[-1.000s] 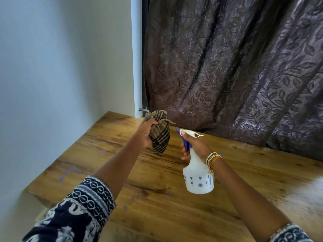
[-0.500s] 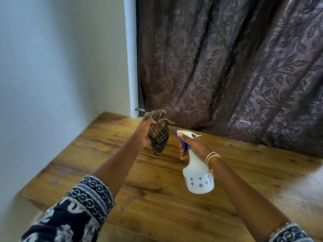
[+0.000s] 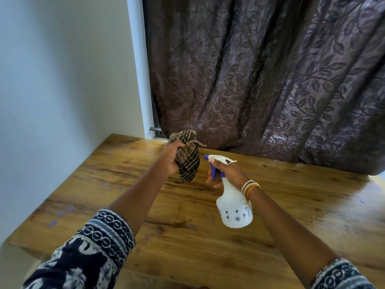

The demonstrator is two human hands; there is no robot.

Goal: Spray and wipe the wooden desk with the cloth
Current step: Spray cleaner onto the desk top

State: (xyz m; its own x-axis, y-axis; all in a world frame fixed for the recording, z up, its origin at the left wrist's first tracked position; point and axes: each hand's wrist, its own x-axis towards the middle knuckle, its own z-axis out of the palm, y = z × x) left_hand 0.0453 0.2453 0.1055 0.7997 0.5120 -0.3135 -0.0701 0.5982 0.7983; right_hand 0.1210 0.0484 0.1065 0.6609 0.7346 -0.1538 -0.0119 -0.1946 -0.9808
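The wooden desk [image 3: 187, 236] fills the lower part of the view, with small pale purple marks along its left side. My left hand [image 3: 169, 158] grips a bunched brown checked cloth [image 3: 187, 161] above the desk's back middle. Just to its right, my right hand [image 3: 227, 174] holds a white spray bottle [image 3: 234, 205] by the neck, fingers curled round the blue trigger. The nozzle points left toward the cloth. The bottle hangs in the air above the desk.
A white wall [image 3: 52, 101] borders the desk on the left. A dark brown leaf-patterned curtain [image 3: 260, 80] hangs behind the desk and drapes onto its back edge. A white window frame [image 3: 138, 69] stands at the back left corner.
Both hands with cloth and bottle keep almost the same pose. The camera has shifted slightly, so the scene slides a little left in view.
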